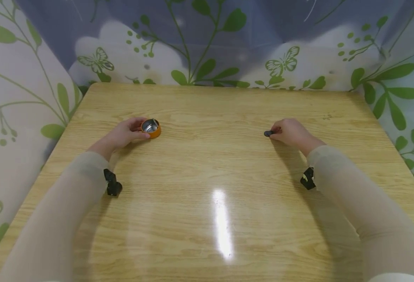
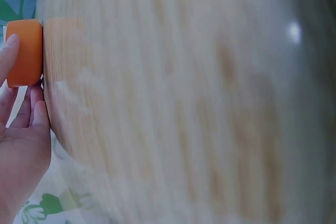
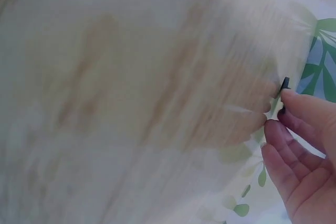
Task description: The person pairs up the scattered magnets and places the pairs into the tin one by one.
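On the left part of the table, my left hand (image 1: 126, 133) grips a small round orange cup (image 1: 156, 134) with a shiny metal inside. Its mouth faces up, and the thumb and fingers hold it from the left side. In the left wrist view the smooth orange wall (image 2: 29, 51) of the cup shows, the thumb against it and the fingers at its base. Over on the right, my right hand (image 1: 291, 132) pinches a small, flat, dark rounded piece (image 1: 268, 133) between thumb and fingers. The right wrist view shows this piece edge-on, largely hidden by the fingertips (image 3: 289, 97).
Both hands are over a glossy wood-grain table (image 1: 207, 164), with a bright light reflection near its front middle. Patterned cloth (image 1: 207, 47) with green leaves and butterflies hangs behind the table and along both sides. A small black device (image 1: 113, 183) sits at each wrist.
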Demonstrator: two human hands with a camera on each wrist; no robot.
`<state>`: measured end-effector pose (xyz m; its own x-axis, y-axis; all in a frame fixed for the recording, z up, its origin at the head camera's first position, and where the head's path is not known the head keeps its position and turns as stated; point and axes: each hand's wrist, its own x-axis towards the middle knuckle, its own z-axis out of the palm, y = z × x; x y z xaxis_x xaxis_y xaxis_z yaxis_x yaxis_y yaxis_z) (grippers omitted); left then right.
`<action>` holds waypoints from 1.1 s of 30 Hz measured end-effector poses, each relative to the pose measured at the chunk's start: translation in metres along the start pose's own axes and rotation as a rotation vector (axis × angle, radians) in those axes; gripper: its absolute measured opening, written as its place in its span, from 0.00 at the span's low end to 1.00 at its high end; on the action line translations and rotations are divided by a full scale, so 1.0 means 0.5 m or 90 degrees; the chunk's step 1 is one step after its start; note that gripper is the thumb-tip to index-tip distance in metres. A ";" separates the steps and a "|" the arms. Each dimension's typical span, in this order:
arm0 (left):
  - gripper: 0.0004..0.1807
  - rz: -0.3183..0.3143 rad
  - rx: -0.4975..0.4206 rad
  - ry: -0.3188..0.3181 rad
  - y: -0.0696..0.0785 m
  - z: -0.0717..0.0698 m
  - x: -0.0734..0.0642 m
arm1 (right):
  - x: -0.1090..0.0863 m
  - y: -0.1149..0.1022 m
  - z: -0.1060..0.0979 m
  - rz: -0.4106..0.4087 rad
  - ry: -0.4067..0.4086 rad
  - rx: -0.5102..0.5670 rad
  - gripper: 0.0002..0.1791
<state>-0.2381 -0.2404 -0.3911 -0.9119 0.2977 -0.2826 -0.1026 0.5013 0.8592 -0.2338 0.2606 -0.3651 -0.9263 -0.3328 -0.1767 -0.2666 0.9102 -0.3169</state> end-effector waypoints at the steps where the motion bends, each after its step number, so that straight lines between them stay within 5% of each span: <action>1: 0.36 -0.001 -0.001 0.000 0.000 0.000 0.001 | 0.001 0.000 0.000 -0.001 0.001 0.000 0.13; 12: 0.36 -0.003 -0.001 0.000 0.007 0.004 -0.004 | 0.005 0.001 0.007 -0.025 0.032 -0.031 0.11; 16: 0.37 -0.003 -0.005 0.001 0.003 0.003 -0.003 | 0.003 0.001 0.005 -0.006 0.010 0.005 0.13; 20: 0.37 -0.002 -0.002 0.006 -0.001 0.000 -0.003 | 0.003 -0.001 0.000 0.032 -0.018 0.110 0.15; 27: 0.36 0.002 0.000 0.006 0.007 -0.001 -0.009 | 0.008 -0.015 -0.002 0.116 -0.055 0.444 0.19; 33: 0.36 0.002 -0.001 -0.002 0.014 0.001 -0.012 | 0.010 -0.034 0.001 0.121 -0.076 0.547 0.21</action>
<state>-0.2330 -0.2383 -0.3838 -0.9110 0.3019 -0.2808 -0.1001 0.4988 0.8609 -0.2340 0.2433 -0.3608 -0.8876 -0.2618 -0.3790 0.2260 0.4696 -0.8535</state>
